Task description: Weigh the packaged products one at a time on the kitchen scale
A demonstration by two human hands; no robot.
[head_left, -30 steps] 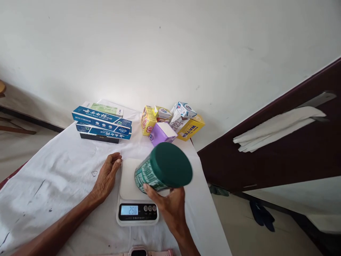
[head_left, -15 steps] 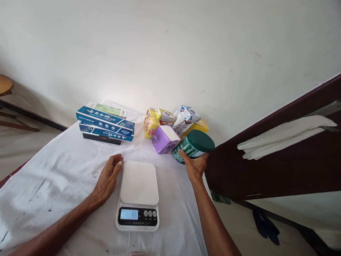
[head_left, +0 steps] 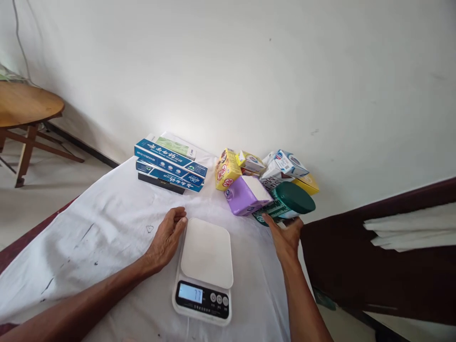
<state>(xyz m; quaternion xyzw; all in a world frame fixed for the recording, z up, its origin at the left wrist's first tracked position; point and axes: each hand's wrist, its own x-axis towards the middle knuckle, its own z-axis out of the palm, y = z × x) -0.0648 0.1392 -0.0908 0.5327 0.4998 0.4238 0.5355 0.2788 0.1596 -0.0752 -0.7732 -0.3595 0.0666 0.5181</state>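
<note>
My right hand [head_left: 286, 233] is wrapped around the lower side of a green canister [head_left: 285, 202] with a dark green lid. The canister tilts to the right and stands against a purple carton [head_left: 245, 195]. My left hand [head_left: 168, 237] rests on its side at the left edge of a white digital kitchen scale [head_left: 206, 251], fingers loosely bent and nothing in them. The bare scale platform has no object on it, and its lit display [head_left: 190, 293] seems to read 77.
Blue toothpaste boxes [head_left: 171, 164] are stacked at the back left, with a green-and-white box [head_left: 174, 146] behind. Yellow boxes [head_left: 228, 168] and white-and-blue cartons [head_left: 290, 164] cluster near the wall. A wooden round table [head_left: 30, 102] stands at far left.
The view has turned left, so the things appear farther right. My right hand keeps its hold on the canister. The scale's reading has changed.
</note>
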